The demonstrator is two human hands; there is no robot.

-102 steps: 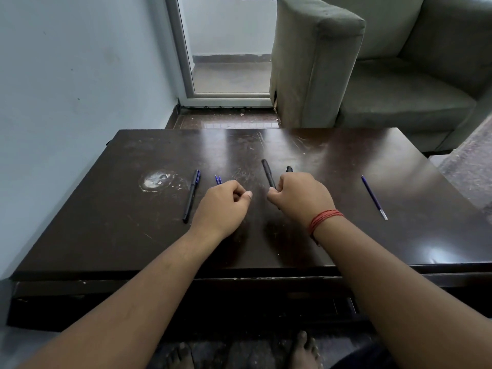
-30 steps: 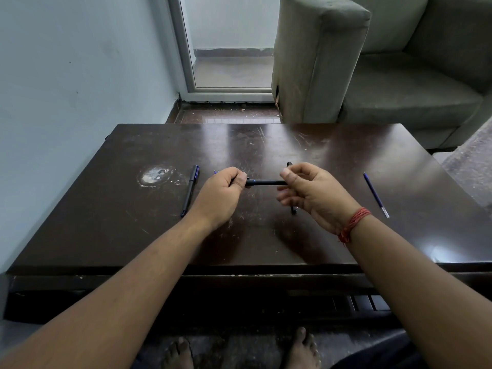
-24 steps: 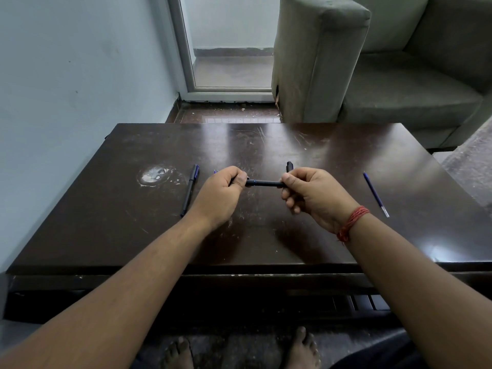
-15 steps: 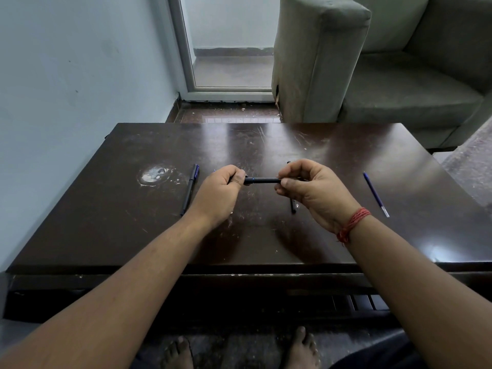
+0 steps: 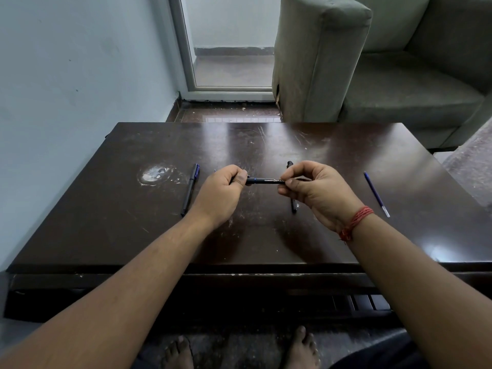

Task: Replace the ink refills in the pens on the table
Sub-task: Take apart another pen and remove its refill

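A black pen with white lettering hangs level above the dark table. My left hand grips its left end and my right hand pinches its right end. Behind my right hand a second black pen lies on the table, partly hidden. A third pen, black with a blue clip, lies left of my left hand. A blue refill with a clear tip lies at the right. A sliver of something blue peeks out behind my left hand.
A pale worn patch marks the table at the left. A grey sofa stands beyond the far edge, next to a glass door. A wall runs along the left. My bare feet are under the near edge.
Both hands have lifted one black pen off the table and hold it level between them. In the last second my right fingers have shifted on its right end.
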